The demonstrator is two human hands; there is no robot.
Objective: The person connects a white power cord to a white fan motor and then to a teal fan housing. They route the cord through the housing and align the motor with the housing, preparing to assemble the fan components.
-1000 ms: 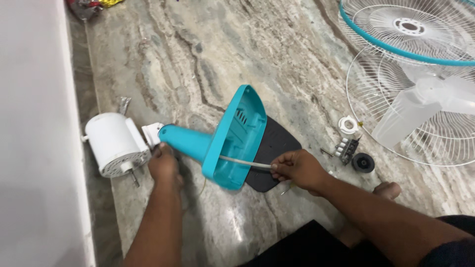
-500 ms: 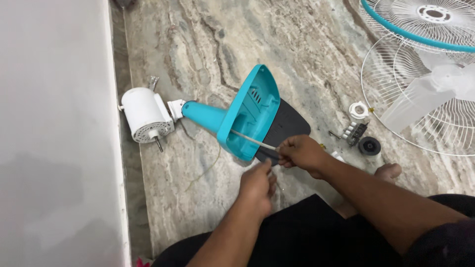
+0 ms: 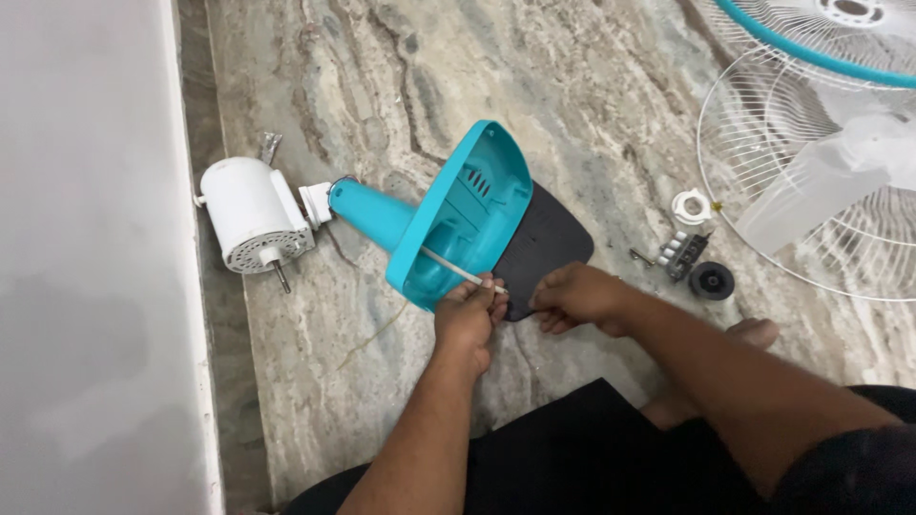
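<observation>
So the thing being handled is a thin grey cable (image 3: 456, 271) coming out of the open underside of a teal fan base (image 3: 465, 217), which is tipped up on its edge on the marble floor (image 3: 534, 86). The left hand (image 3: 468, 315) has its fingertips (image 3: 489, 286) pinched shut on the free end of that cable, just past the rim of the base. The right hand (image 3: 574, 296) sits just beside it, fingers curled down and closed on the near edge of a black bottom plate (image 3: 546, 238), which lies flat behind the fingers and partly under the teal shell. Can't really tell if the right hand also has a bit of the cable, the two sets of fingertips are nearly touching. Going further out from the fingers, the teal neck (image 3: 370, 212) of the base runs off past the left hand to a white motor housing (image 3: 253, 216) lying on its side right by the white wall (image 3: 86, 257), with its little shaft poking out. On the far side of the right hand there's a small cluster of loose bits: a white ring-shaped nut (image 3: 691, 207), a dark switch block (image 3: 687, 255), a screw (image 3: 641, 257) and a round black knob (image 3: 712, 280). Beyond those are a white wire grille (image 3: 763, 172) with a clear blade (image 3: 821, 186) resting on it, and another grille with a teal rim (image 3: 811, 57).
</observation>
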